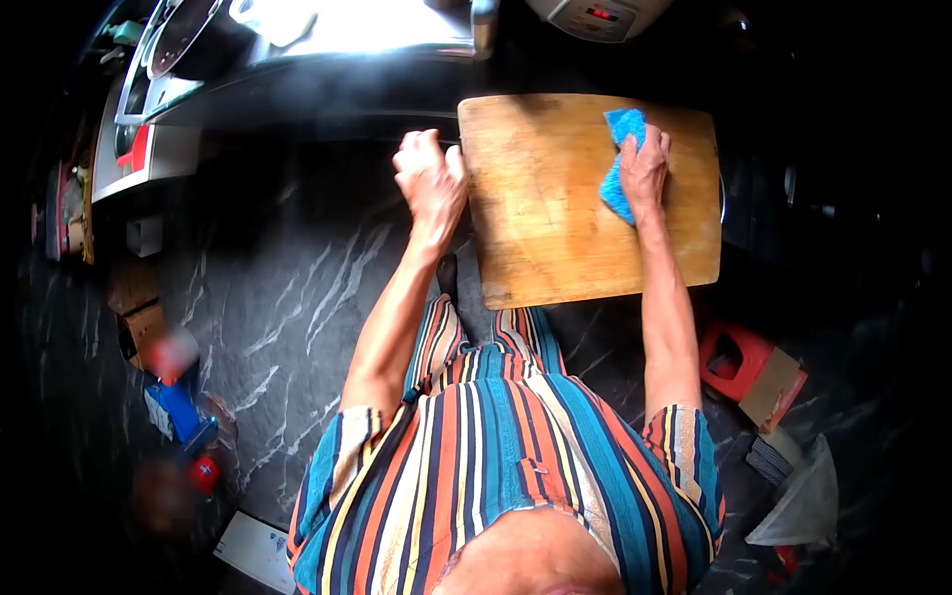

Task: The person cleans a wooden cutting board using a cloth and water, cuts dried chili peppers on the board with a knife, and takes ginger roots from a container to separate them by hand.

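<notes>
A wooden cutting board (545,208) lies in front of me, its near edge above my striped trousers. My right hand (645,174) is closed on a bright blue cloth (615,188), pressed against the right half of the board; part of the cloth sticks out above and below the fingers. Beside the board's left edge is my left hand (432,183), with loosely bent fingers and the thumb apart from them. Nothing shows in it. Whether its thumb touches the board's edge I cannot tell.
A rice cooker (595,18) with a lit red display stands beyond the board. At the upper left is a dark pan (188,40) on the bright worktop. A red box (729,362) sits on the marbled floor at right; a blue package (178,409) lies at left.
</notes>
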A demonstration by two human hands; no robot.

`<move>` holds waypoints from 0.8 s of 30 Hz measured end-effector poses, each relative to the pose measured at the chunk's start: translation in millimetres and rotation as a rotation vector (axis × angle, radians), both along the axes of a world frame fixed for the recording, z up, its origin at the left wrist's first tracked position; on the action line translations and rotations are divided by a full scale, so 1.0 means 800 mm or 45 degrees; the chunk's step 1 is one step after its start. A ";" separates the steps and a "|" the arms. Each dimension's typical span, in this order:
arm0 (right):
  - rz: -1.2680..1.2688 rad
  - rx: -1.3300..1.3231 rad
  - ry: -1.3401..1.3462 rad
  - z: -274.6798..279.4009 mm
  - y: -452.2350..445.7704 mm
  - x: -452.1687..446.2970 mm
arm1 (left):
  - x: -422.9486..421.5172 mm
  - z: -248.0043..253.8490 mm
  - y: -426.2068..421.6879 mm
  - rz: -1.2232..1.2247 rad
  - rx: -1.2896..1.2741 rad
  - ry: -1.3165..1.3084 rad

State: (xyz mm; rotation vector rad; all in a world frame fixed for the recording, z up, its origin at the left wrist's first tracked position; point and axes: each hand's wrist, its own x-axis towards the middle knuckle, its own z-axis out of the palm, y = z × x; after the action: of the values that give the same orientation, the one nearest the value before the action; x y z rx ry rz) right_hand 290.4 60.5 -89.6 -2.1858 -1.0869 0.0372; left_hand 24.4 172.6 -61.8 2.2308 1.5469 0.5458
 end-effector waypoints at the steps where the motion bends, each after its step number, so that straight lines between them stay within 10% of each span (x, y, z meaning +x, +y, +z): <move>1: -0.029 0.097 0.049 0.011 0.003 -0.011 | -0.005 0.012 -0.011 -0.035 0.160 -0.134; 5: -0.304 0.560 0.902 0.004 0.034 -0.072 | 0.045 0.031 -0.075 -0.297 -0.348 -1.182; 6: -0.368 1.062 1.192 0.022 0.062 -0.099 | 0.060 0.034 -0.082 -0.240 -0.395 -1.251; 12: -0.737 1.240 2.045 0.010 0.086 -0.108 | 0.093 0.045 -0.141 -0.123 -0.831 -1.538; 17: -0.718 1.244 2.277 0.003 0.072 -0.093 | 0.067 0.039 -0.160 -0.268 -1.870 -1.913; 24: -0.677 1.231 2.298 0.011 0.071 -0.081 | 0.032 0.048 -0.203 -0.266 -2.153 -1.914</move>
State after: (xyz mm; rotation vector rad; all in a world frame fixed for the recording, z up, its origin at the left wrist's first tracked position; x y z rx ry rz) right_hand 225.2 117.2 -80.7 -0.7617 0.4863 0.8322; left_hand 50.0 10.1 -23.2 0.2801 0.3750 0.3460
